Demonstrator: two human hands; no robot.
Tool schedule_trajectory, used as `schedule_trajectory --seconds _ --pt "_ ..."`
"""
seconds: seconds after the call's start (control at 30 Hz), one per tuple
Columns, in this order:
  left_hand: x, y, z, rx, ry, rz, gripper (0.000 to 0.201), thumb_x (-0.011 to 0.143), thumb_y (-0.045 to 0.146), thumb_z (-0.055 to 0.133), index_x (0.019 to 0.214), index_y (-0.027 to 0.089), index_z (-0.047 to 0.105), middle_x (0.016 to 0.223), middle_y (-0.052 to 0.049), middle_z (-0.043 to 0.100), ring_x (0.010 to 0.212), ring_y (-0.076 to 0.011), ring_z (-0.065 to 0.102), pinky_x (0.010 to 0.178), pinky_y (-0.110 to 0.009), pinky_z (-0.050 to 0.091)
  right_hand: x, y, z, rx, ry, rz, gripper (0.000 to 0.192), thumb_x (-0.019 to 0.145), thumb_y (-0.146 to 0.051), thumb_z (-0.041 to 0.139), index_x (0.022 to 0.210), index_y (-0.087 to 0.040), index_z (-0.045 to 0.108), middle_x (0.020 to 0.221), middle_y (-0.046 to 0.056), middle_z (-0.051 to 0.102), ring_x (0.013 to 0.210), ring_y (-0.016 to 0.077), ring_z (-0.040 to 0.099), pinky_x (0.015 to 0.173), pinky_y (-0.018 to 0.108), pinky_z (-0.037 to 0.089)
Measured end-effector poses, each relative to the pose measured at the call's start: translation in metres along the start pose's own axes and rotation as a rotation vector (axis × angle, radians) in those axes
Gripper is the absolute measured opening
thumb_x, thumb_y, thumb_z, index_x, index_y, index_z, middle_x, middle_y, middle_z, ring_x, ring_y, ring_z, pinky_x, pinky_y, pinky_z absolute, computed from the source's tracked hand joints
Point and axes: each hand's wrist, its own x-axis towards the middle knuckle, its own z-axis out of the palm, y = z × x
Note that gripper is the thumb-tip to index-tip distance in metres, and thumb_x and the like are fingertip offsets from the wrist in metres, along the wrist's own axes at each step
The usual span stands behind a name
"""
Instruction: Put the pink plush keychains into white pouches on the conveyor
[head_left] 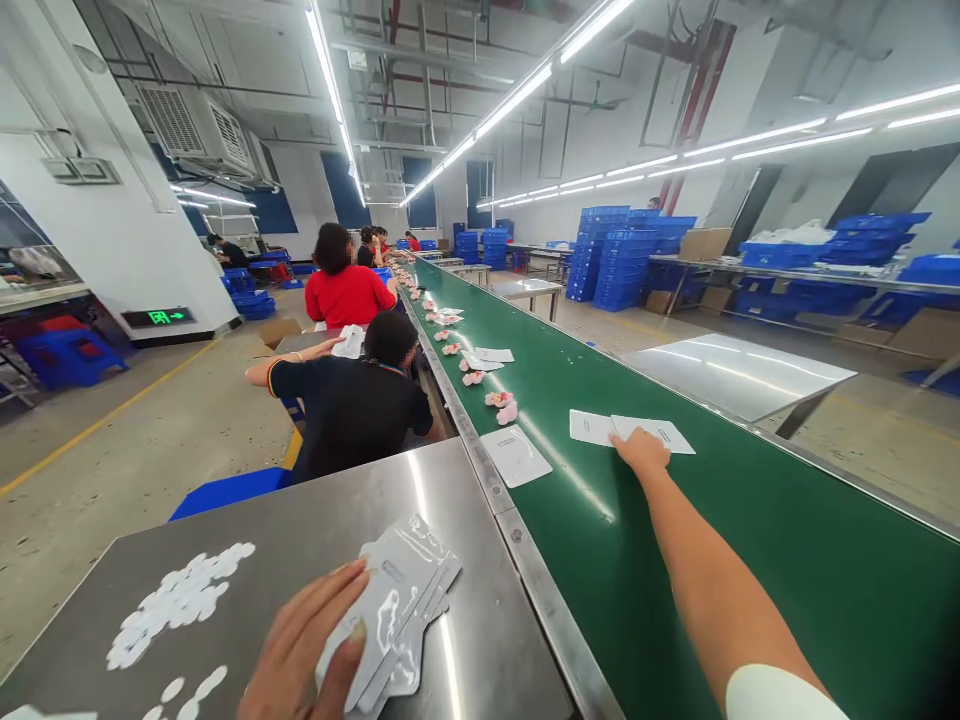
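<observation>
Left hand [304, 645] lies on a fanned packet stack [409, 590] near the counter's [307, 520] belt-side edge; grip cannot be confirmed. Right hand [645, 450], nearer, touches the packet pair [591, 427] on the belt [750, 510], long axis crosswise; finger closure unclear.

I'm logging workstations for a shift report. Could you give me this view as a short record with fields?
left hand: left hand touching a fanned stack of pale packets; firmness of grip unclear
right hand: right hand reaching over the green belt, touching flat packets there
metal table: bears the stack and scattered white discs
farther along belt: a row of small pink items
nearest co-worker: person in a dark top, seated beside the belt
background: stacked blue crates
</observation>
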Motion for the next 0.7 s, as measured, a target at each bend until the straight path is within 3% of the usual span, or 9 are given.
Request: schedule_trajectory --seconds 0.1,0.2,0.3,0.37,0.43,0.5,0.57,0.63,0.7 --pt "0.042 0.04 0.043 -0.272 -0.232 0.018 0.033 0.084 0.037 0.047 0.115 0.039 0.057 0.122 0.001 0.058 0.114 -0.027 0.05 0.098 -0.047 0.041 0.005 0.013 0.005 -0.025 -0.031 -0.076 0.028 0.086 -0.024 0.045 0.094 -0.005 0.065 0.098 0.024 0.063 0.099 0.0354 0.058 0.081 0.048 0.042" --pt "0.079 0.083 0.095 -0.674 -0.592 -0.175 0.036 0.086 0.045 0.045 0.117 0.032 0.057 0.127 -0.004 0.055 0.115 -0.0263 0.05 0.097 -0.045 0.041 -0.012 0.023 -0.006 -0.026 0.007 -0.203 0.029 0.089 -0.018 0.039 0.096 -0.009 0.065 0.1 0.021 0.064 0.099 0.0315 0.059 0.081 0.043 0.044" --pt "0.104 0.118 0.16 -1.219 -0.857 -0.421 0.051 0.086 0.054 0.04 0.121 0.02 0.054 0.126 -0.012 0.055 0.115 -0.025 0.051 0.094 -0.04 0.044 -0.052 0.037 -0.03 -0.009 0.078 -0.354 0.034 0.093 -0.025 0.033 0.113 -0.016 0.059 0.122 0.013 0.057 0.113 0.0255 0.052 0.092 0.039 0.042" --pt "0.112 0.132 0.202 -1.407 -0.9 -0.649 0.064 0.083 0.064 0.034 0.117 0.014 0.054 0.125 -0.017 0.055 0.11 -0.0251 0.056 0.092 -0.039 0.046 -0.09 0.048 -0.048 0.038 0.133 -0.548 0.034 0.094 -0.028 0.034 0.118 -0.023 0.057 0.131 0.005 0.051 0.12 0.0199 0.046 0.102 0.035 0.036" --pt "0.112 0.137 0.236 -1.555 -0.951 -0.796 0.08 0.077 0.074 0.025 0.111 0.008 0.055 0.121 -0.021 0.057 0.101 -0.0268 0.061 0.086 -0.041 0.049 -0.13 0.06 -0.063 0.111 0.19 -0.848 0.032 0.093 -0.026 0.038 0.118 -0.026 0.057 0.131 0.002 0.05 0.122 0.0187 0.045 0.107 0.036 0.032" --pt "0.107 0.137 0.258 -1.643 -1.059 -0.831 0.091 0.071 0.08 0.02 0.105 0.005 0.058 0.11 -0.023 0.062 0.094 -0.0283 0.064 0.081 -0.041 0.05 -0.165 0.071 -0.074 0.116 0.218 -1.114 0.034 0.091 -0.021 0.042 0.123 -0.028 0.053 0.131 0.001 0.049 0.123 0.0192 0.044 0.109 0.041 0.03" --pt "0.101 0.133 0.266 -1.692 -1.186 -0.813 0.093 0.068 0.083 0.023 0.101 0.004 0.06 0.102 -0.023 0.065 0.092 -0.0301 0.064 0.08 -0.041 0.049 -0.191 0.077 -0.081 0.06 0.23 -1.297 0.04 0.089 -0.016 0.045 0.129 -0.026 0.047 0.132 0.002 0.048 0.124 0.02 0.043 0.109 0.044 0.031" --pt "0.096 0.128 0.265 -1.662 -1.238 -0.802 0.084 0.068 0.079 0.037 0.098 0.005 0.063 0.098 -0.021 0.067 0.091 -0.0306 0.064 0.08 -0.041 0.048 -0.205 0.078 -0.083 0.019 0.256 -1.448 0.042 0.087 -0.01 0.047 0.129 -0.019 0.047 0.129 0.007 0.051 0.123 0.0223 0.044 0.108 0.048 0.033" --pt "0.093 0.123 0.261 -1.572 -1.194 -0.81 0.065 0.066 0.063 0.062 0.094 0.005 0.065 0.092 -0.019 0.069 0.086 -0.0291 0.065 0.079 -0.039 0.048 -0.208 0.072 -0.082 0.041 0.262 -1.575 0.038 0.086 -0.008 0.049 0.123 -0.013 0.051 0.123 0.009 0.057 0.118 0.0231 0.049 0.106 0.047 0.035"
